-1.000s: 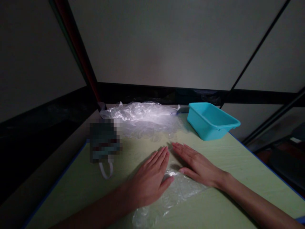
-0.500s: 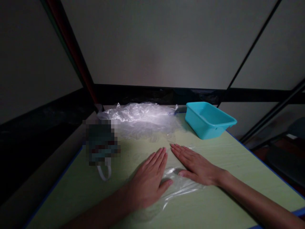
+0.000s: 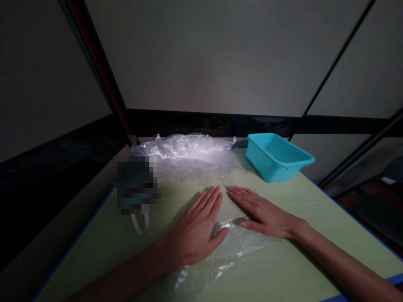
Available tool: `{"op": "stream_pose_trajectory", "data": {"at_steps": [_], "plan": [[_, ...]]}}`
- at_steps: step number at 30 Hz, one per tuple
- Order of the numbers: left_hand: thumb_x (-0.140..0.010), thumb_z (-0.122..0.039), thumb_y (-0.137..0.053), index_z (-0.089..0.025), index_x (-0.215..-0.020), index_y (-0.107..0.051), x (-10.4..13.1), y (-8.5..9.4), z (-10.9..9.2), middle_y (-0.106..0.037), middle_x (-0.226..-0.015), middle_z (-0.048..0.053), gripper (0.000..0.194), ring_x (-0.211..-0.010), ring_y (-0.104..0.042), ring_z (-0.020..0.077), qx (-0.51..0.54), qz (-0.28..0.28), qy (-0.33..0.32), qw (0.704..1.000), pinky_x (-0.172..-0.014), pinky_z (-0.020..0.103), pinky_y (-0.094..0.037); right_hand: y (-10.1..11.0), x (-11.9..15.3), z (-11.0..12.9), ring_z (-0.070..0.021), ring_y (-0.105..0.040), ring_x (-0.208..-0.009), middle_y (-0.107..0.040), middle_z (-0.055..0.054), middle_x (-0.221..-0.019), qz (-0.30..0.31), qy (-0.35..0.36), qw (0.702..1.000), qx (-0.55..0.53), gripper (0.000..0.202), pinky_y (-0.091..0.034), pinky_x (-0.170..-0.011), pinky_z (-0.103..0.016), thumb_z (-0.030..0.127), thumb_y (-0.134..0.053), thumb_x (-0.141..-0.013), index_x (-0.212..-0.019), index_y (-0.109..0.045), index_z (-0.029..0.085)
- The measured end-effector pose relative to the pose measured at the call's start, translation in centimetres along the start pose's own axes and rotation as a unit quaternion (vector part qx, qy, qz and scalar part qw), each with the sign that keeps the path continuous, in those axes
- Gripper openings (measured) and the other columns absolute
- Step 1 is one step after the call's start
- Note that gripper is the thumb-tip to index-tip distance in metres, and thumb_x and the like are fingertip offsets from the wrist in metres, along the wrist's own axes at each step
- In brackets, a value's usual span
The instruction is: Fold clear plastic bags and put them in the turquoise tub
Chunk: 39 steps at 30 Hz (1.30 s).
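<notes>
A clear plastic bag (image 3: 234, 247) lies on the pale green tabletop (image 3: 283, 272), wrinkled and shiny between and below my hands. My left hand (image 3: 200, 228) rests flat on it, fingers pointing away and thumb stretched to the right. Opposite, my right hand (image 3: 267, 214) lies flat over the bag's right part, its fingers angled to the upper left and its thumb apart. The fingertips of both hands are close but not touching. How far the film reaches beneath the palms is hidden.
Behind my hands lies a heap of clear plastic bags (image 3: 189, 149) at the far edge. A turquoise basin (image 3: 273, 161) stands at the back right. At the left is a blurred-out dark item (image 3: 137, 184) with a white strap (image 3: 140, 222). A wall panel rises behind.
Both hands have slid slightly away from me over the bag, staying flat. The film's near part shows more creases and spreads wider below them.
</notes>
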<state>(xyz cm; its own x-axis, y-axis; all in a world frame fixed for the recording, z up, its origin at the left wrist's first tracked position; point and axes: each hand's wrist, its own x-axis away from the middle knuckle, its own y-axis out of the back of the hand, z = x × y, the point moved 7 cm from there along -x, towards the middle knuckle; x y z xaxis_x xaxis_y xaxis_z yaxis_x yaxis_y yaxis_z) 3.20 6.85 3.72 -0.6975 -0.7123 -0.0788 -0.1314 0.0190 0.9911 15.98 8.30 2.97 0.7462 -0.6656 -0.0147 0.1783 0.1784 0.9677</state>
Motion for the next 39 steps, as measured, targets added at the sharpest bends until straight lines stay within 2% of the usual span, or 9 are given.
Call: {"op": "stream_pose_trajectory", "data": {"at_steps": [5, 9, 12, 21, 33, 39], "plan": [[-0.087, -0.042, -0.031, -0.004, -0.135, -0.021, 0.0, -0.1, -0.2, -0.015, -0.143, 0.014, 0.062, -0.131, -0.011, 0.0219, 0.012, -0.024, 0.022, 0.999, -0.107, 0.038, -0.018, -0.2, -0.4, 1.1, -0.0239, -0.008, -0.132, -0.009, -0.015, -0.144, -0.003, 0.008, 1.0, 0.009, 0.083, -0.011, -0.108, -0.042, 0.059, -0.04, -0.081, -0.139, -0.009, 0.008], [-0.087, -0.038, -0.032, -0.004, -0.134, -0.023, 0.3, -1.0, -0.3, -0.017, -0.142, 0.015, 0.059, -0.131, -0.013, 0.0228, 0.015, -0.034, 0.033, 0.999, -0.107, 0.038, -0.021, -0.3, -0.7, 1.7, -0.0239, -0.008, -0.132, -0.01, -0.015, -0.144, -0.002, 0.011, 1.0, 0.002, 0.082, -0.01, -0.108, -0.041, 0.057, -0.039, -0.082, -0.139, -0.01, 0.007], [-0.088, -0.036, -0.03, -0.003, -0.134, -0.024, 0.4, -1.5, -0.4, -0.018, -0.142, 0.016, 0.057, -0.13, -0.014, 0.0231, 0.007, -0.02, 0.038, 0.999, -0.106, 0.038, -0.021, -0.2, -0.8, 1.8, -0.0233, -0.007, -0.132, -0.009, -0.015, -0.144, -0.009, 0.009, 1.0, 0.004, 0.079, -0.01, -0.108, -0.04, 0.056, -0.038, -0.083, -0.139, -0.01, 0.007], [-0.086, -0.038, -0.032, -0.004, -0.134, -0.024, 0.7, -1.9, -0.8, -0.016, -0.142, 0.015, 0.059, -0.131, -0.013, 0.0237, -0.01, -0.019, 0.034, 0.999, -0.107, 0.038, -0.02, -1.1, -0.8, 2.3, -0.0237, -0.005, -0.132, -0.006, -0.015, -0.144, 0.014, 0.015, 1.0, -0.022, 0.078, -0.011, -0.108, -0.04, 0.056, -0.036, -0.084, -0.139, -0.008, 0.008], [-0.088, -0.045, -0.029, -0.006, -0.135, -0.024, 1.1, -1.8, -0.8, -0.016, -0.143, 0.014, 0.061, -0.131, -0.011, 0.0237, -0.006, -0.032, 0.031, 0.999, -0.106, 0.038, -0.02, -1.0, 0.1, 1.5, -0.0236, -0.005, -0.132, -0.005, -0.014, -0.144, 0.003, 0.021, 1.0, 0.001, 0.075, -0.013, -0.107, -0.043, 0.052, -0.035, -0.086, -0.139, -0.004, 0.01], [-0.088, -0.044, -0.029, -0.006, -0.134, -0.024, 1.0, -1.8, -0.9, -0.016, -0.143, 0.014, 0.06, -0.131, -0.012, 0.0241, -0.005, -0.028, 0.028, 0.999, -0.106, 0.038, -0.02, -1.0, 1.5, -0.3, -0.0234, -0.006, -0.132, -0.005, -0.014, -0.145, 0.003, 0.006, 0.999, 0.034, 0.073, -0.013, -0.108, -0.042, 0.05, -0.034, -0.087, -0.139, -0.006, 0.008]]}}
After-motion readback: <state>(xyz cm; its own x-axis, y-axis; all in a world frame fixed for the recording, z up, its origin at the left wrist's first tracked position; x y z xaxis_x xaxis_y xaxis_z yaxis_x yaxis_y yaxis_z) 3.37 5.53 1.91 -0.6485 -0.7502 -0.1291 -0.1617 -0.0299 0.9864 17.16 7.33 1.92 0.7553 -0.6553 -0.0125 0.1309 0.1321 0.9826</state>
